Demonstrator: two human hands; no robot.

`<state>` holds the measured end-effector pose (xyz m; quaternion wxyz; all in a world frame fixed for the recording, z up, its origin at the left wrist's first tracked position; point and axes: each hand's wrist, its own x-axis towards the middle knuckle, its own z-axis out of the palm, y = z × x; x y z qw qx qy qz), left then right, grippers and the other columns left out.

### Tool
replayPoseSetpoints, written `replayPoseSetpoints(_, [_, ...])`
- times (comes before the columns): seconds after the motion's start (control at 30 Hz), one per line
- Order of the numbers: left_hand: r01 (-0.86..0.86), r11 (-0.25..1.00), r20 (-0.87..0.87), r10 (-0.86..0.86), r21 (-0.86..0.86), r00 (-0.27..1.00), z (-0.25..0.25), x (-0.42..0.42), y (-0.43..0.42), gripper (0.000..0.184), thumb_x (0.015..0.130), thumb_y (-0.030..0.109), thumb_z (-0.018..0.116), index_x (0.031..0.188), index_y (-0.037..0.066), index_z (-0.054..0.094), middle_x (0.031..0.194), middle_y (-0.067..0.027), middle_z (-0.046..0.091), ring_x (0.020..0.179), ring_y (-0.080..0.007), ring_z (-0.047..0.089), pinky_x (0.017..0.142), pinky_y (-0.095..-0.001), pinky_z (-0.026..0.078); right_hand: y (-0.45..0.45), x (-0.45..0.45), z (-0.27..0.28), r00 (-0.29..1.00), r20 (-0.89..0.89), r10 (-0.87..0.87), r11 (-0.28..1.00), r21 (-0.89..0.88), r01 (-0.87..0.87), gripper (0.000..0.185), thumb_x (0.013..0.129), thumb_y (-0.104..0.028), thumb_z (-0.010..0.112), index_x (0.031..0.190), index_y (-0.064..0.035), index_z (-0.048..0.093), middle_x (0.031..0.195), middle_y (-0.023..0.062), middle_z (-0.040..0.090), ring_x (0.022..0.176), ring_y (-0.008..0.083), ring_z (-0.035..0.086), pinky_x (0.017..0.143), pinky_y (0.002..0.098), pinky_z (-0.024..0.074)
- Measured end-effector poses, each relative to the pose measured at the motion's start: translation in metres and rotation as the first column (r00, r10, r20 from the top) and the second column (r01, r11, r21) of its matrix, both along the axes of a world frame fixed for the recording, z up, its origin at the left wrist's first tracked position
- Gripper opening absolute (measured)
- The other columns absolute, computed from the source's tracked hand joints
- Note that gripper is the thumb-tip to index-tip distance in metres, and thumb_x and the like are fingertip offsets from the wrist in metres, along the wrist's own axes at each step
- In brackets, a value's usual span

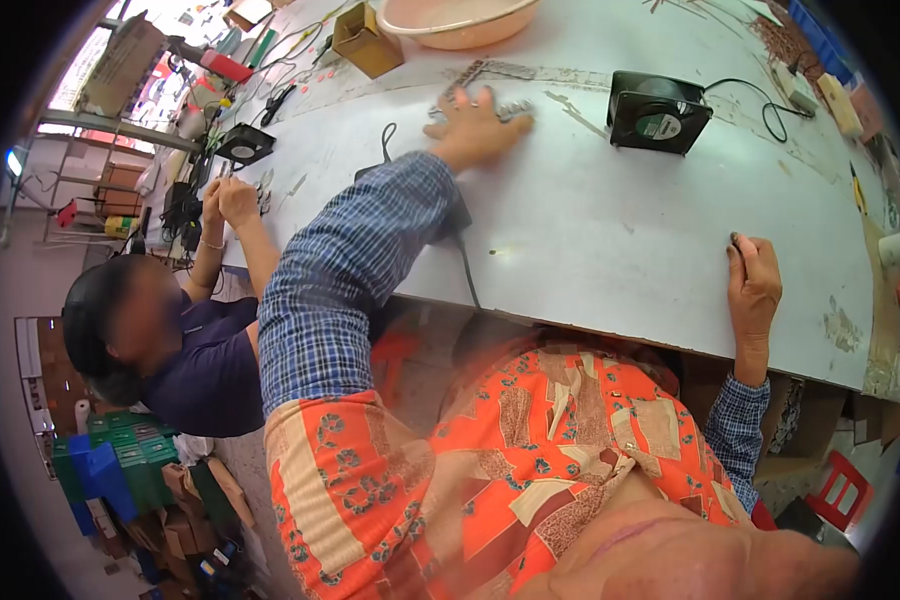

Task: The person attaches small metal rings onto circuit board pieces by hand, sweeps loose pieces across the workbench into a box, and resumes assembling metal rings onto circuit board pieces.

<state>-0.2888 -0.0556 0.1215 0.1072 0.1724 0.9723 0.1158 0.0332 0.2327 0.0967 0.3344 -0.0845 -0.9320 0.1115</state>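
left hand [475, 128]: fingers spread wide, partly covering small grey metallic pieces [511, 106] on the smooth white desk [580, 240] | right hand [755, 285]: curled, pinching a small dark piece [734, 238] | around: square black fan [658, 112], round plastic basin [460, 38], cardboard box [368, 42]

A loose spread of small, silvery-grey, metallic-looking pieces [516, 106] lies low and flat on the white tabletop [590, 210], showing on both sides of the spread left hand [478, 128] and partly hidden under its fingers; their individual shapes are too small to make out. A tiny dark, roundish piece [734, 238] sits pinched at the fingertips of the right hand [753, 280], mostly covered, its material unclear.
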Motion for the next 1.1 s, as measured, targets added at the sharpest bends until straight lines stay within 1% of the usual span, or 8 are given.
replayPoseSetpoints(0.23, [0.236,0.972,0.024,-0.236,-0.008,0.972,0.009,0.089,0.013,0.107,0.082,0.077,0.059,0.155,0.005,0.028,0.158,-0.0282,0.024,0.148,-0.0521,0.013,0.105,-0.0811,0.018,-0.008,0.005,0.007,1.0,0.026,-0.013,0.997,-0.075,0.015,0.018,0.087,-0.001,0.071,0.105,-0.0029,0.068,0.094,0.0094,0.064,0.082,0.0251,0.064,0.071,0.0341,0.0518])
replayPoseSetpoints(0.33, [0.267,0.96,-0.052,-0.272,-0.078,0.961,0.021,0.078,0.022,0.108,0.082,0.078,0.058,0.156,0.005,0.028,0.159,-0.0277,0.024,0.149,-0.0498,0.013,0.106,-0.0801,0.018,-0.008,0.008,0.006,1.0,0.023,-0.007,0.992,-0.124,0.01,0.019,0.087,-0.001,0.071,0.105,-0.0028,0.068,0.094,0.009,0.064,0.081,0.0243,0.063,0.071,0.034,0.0517])
replayPoseSetpoints(0.43, [0.16,0.985,-0.26,-0.173,-0.07,0.95,0.008,0.026,0.041,0.108,0.082,0.078,0.058,0.157,0.006,0.028,0.161,-0.027,0.023,0.152,-0.0466,0.01,0.108,-0.0782,0.018,-0.008,0.011,0.007,1.0,0.022,-0.008,0.992,-0.126,0.01,0.019,0.087,-0.001,0.071,0.105,-0.0028,0.068,0.094,0.0089,0.064,0.081,0.0243,0.063,0.072,0.0347,0.0516])
replayPoseSetpoints(0.53, [-0.018,0.996,-0.097,0.027,0.088,0.995,0.003,-0.018,0.06,0.106,0.082,0.077,0.057,0.158,0.009,0.028,0.163,-0.0252,0.019,0.153,-0.0443,0.011,0.109,-0.0763,0.019,-0.001,0.009,0.016,1.0,0.01,0.009,0.998,-0.062,-0.008,0.019,0.087,0.0,0.069,0.106,-0.0028,0.068,0.094,0.0095,0.063,0.083,0.0259,0.063,0.074,0.0361,0.0515])
replayPoseSetpoints(0.73, [0.082,0.997,0.072,-0.082,0.01,0.994,0.018,0.033,0.063,0.097,0.082,0.076,0.056,0.152,0.009,0.041,0.156,-0.0268,0.036,0.145,-0.0495,0.031,0.108,-0.076,0.023,-0.001,0.015,0.02,0.999,0.02,0.035,0.997,-0.063,-0.033,0.021,0.087,0.002,0.066,0.107,-0.0027,0.067,0.096,0.0107,0.063,0.088,0.0285,0.063,0.078,0.0378,0.0513])
replayPoseSetpoints(0.8, [0.093,0.99,0.114,-0.08,-0.11,0.99,0.039,0.079,0.06,0.098,0.086,0.076,0.051,0.155,0.009,0.036,0.16,-0.0258,0.031,0.145,-0.0497,0.027,0.108,-0.0764,0.021,-0.001,0.01,0.019,0.999,0.024,0.04,0.997,-0.069,-0.038,0.021,0.087,0.002,0.065,0.107,-0.0026,0.068,0.097,0.0108,0.064,0.088,0.0284,0.064,0.078,0.0376,0.0516])
replayPoseSetpoints(0.93, [0.067,0.978,-0.292,-0.006,0.2,0.956,-0.015,0.127,0.042,0.094,0.086,0.07,0.059,0.149,0.003,0.041,0.153,-0.0286,0.037,0.144,-0.0504,0.027,0.106,-0.0764,0.021,-0.006,0.01,0.016,0.998,0.043,0.04,0.997,-0.066,-0.037,0.02,0.088,0.003,0.065,0.108,-0.0021,0.068,0.099,0.0103,0.066,0.089,0.027,0.066,0.077,0.0355,0.0532])
replayPoseSetpoints(1.1, [0.13,0.938,-0.485,0.045,0.321,0.873,-0.04,0.115,0.023,0.087,0.091,0.062,0.06,0.148,0.0,0.039,0.153,-0.0286,0.035,0.146,-0.0492,0.022,0.108,-0.0741,0.019,-0.01,0.002,0.009,0.998,0.037,0.055,0.997,-0.06,-0.052,0.02,0.09,0.003,0.066,0.109,-0.0023,0.068,0.102,0.01,0.067,0.088,0.0251,0.067,0.075,0.0341,0.0544])
